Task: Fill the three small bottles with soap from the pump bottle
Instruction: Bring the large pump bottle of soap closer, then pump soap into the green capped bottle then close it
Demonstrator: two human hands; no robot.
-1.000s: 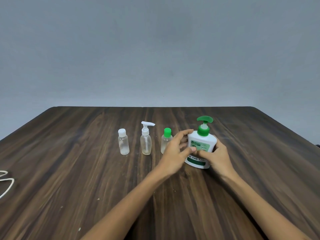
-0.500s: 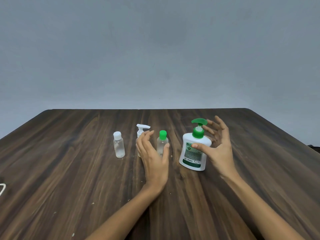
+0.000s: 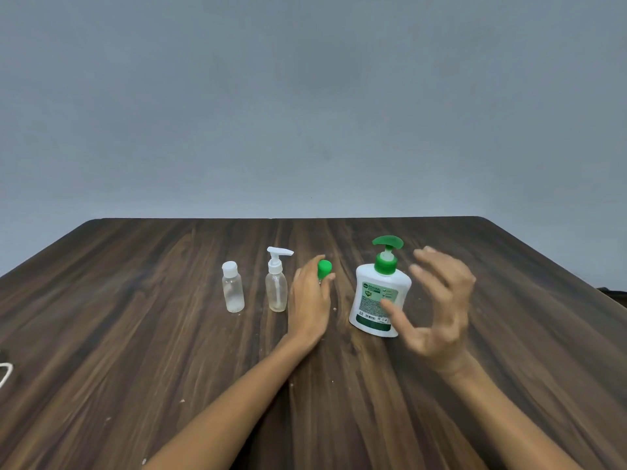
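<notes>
A white pump bottle [image 3: 376, 300] with a green pump head stands upright on the dark wooden table [image 3: 135, 334]. Left of it stand three small clear bottles in a row: one with a white screw cap [image 3: 232, 291], one with a white pump top [image 3: 277, 283], and one with a green cap [image 3: 324, 269]. My left hand [image 3: 310, 301] is wrapped around the green-capped bottle, hiding its body; only the cap shows. My right hand [image 3: 437, 307] hovers open just right of the pump bottle, fingers spread, not touching it.
A white cord [image 3: 5, 371] lies at the table's left edge. A plain grey wall rises behind the table's far edge. Small pale specks dot the wood near my left forearm.
My left hand left the pump bottle, moved left and closed around the green-capped bottle. My right hand let go of the pump bottle and pulled back, open.
</notes>
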